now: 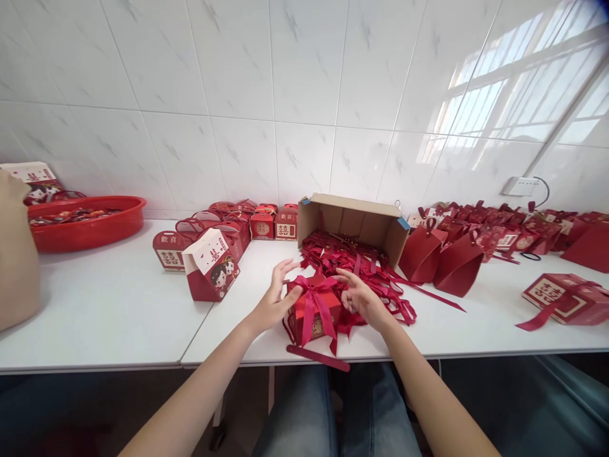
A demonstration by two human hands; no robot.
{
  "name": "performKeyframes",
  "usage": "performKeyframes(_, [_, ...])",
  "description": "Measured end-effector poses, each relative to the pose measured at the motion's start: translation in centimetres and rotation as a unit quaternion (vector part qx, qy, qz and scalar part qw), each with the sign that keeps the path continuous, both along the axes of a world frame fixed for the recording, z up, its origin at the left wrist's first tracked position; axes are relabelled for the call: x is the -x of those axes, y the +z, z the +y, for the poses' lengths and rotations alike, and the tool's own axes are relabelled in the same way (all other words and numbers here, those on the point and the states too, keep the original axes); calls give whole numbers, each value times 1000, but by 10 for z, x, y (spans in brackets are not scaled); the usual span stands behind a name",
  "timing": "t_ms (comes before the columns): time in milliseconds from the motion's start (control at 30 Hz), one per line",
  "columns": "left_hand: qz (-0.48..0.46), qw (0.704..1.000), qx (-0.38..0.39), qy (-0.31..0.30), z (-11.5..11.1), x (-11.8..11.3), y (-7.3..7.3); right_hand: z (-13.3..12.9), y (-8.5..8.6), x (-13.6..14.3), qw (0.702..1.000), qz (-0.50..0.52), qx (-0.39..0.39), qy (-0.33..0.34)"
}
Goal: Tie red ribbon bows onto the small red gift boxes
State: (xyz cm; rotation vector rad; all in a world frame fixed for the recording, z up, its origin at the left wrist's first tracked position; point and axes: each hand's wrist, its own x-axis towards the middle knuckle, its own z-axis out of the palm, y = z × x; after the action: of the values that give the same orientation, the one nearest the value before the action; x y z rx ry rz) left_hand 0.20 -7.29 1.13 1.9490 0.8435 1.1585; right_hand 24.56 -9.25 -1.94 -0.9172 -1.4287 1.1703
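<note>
A small red gift box [295, 315] with a pink-red ribbon bow [314, 293] on top stands near the table's front edge. My left hand [277, 297] is at its left side, fingers apart, with the thumb by the bow. On the other side my right hand [360, 294] hovers beside the box, index finger stretched towards the bow and the other fingers partly bent. Neither hand grips anything that I can see. A dark red strip [318, 358] lies in front of the box, sticking out over the edge.
Behind, a cardboard box [352, 206] on its side spills red ribbons [385, 293]. Finished gift boxes [209, 266] stand left, twisted red boxes [459, 266] right. A ribboned box [566, 298] lies far right. A red basin [95, 231] and a brown bag [19, 254] are far left.
</note>
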Motion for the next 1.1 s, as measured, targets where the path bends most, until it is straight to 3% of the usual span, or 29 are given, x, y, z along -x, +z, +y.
performKeyframes(100, [70,994,33,80,-5,26,-22,-8,-7,-9,994,-22,25,109])
performKeyframes(233, [256,958,3,133,-11,43,-46,-16,5,0,982,-110,26,152])
performKeyframes(400, [363,923,-56,118,-13,37,-51,-15,24,19,987,-104,-13,122])
performKeyframes(533, [384,911,-81,124,-11,36,-54,-14,27,26,992,-110,-28,58])
performKeyframes(633, [382,910,-96,125,-8,37,-57,-18,30,24,997,-47,-53,2])
performKeyframes(733, [398,904,-91,125,-8,38,-59,-30,35,8,990,50,-99,-92])
performKeyframes(800, [408,901,-86,124,-9,38,-59,-42,38,-14,966,77,-130,-209])
performKeyframes(933, [404,902,-87,122,-11,37,-57,-60,31,-78,866,72,-166,-465])
performKeyframes(1100, [395,906,-81,131,-11,36,-56,-56,5,-149,771,-44,-48,-634])
